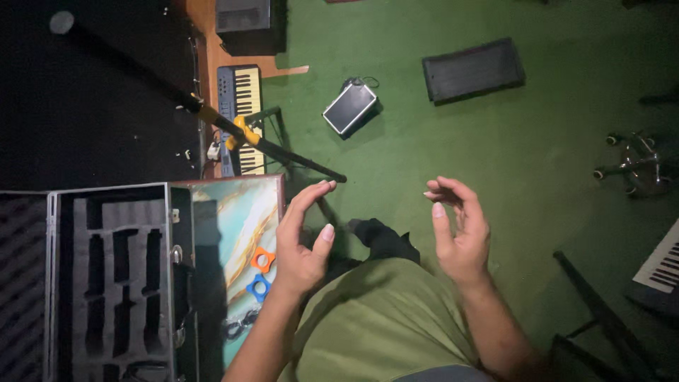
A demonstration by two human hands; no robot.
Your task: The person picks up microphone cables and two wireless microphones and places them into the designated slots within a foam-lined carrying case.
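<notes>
Hovering empty and half-curled above green carpet [537,163]: left hand [300,244], right hand [460,233] — orange plastic ring [262,260] at nine o'clock, touching neither; careless elbow could likely sweep it off marbled tabletop [237,212].

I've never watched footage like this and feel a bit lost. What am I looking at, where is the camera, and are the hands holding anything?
There is one picture, taken by a camera worn on a person's head, looking straight down. No machine here: the two bare hands are the wearer's own. The left hand and the right hand are both raised in front of the body, fingers curled and open, holding nothing.

Below is a green carpet. To the left lies an open metal case with dark foam cut-outs, and beside it a marbled board carrying an orange ring and a blue ring. A microphone stand crosses diagonally over a small keyboard. Farther off lie a small silver-edged box and a flat black panel.
</notes>
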